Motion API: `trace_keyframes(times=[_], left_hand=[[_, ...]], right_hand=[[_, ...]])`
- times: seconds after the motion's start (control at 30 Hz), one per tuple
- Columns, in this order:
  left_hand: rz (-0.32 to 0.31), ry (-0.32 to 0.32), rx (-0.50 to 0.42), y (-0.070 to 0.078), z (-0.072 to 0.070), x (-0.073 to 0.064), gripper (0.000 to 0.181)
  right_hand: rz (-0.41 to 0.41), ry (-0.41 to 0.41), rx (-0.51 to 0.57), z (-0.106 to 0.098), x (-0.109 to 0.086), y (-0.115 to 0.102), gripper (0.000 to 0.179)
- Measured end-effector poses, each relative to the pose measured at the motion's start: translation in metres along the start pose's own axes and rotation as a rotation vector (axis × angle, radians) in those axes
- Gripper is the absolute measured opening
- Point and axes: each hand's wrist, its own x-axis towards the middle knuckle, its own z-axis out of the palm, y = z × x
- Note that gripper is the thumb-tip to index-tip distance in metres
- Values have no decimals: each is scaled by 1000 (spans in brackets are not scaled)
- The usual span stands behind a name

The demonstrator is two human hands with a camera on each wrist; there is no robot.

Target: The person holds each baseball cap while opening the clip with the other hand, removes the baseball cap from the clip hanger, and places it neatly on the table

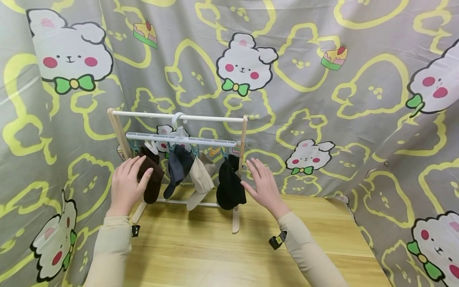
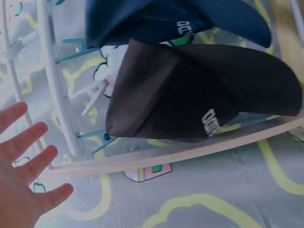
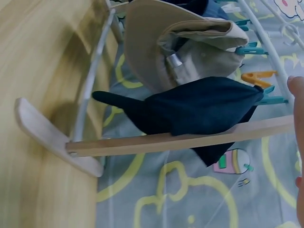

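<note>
rack post (image 3: 142, 144) between right hand (image 1: 264, 185) and black cap (image 1: 229, 189) — patterned curtain (image 1: 305, 95) behind

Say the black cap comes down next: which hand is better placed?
Probably the right hand: it is empty and close to the black cap, at that end of the rack. The left hand is at the opposite end, near the brown cap.

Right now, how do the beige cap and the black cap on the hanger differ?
Colour: the beige cap is pale; the black cap is dark.
Place: the beige cap hangs nearer the middle of the hanger; the black cap hangs at its end, near the right hand.
Shared: both hang from teal clips.
</note>
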Motion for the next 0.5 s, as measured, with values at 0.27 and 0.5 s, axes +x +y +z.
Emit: trace_keyframes(times=[0.27, 0.5], left_hand=[[-15, 41, -3, -1, -7, 23, 51], [21, 109, 3, -4, -12, 39, 54]], right_hand=[[-58, 37, -19, -5, 34, -2, 69], [-84, 60, -43, -12, 60, -7, 67]])
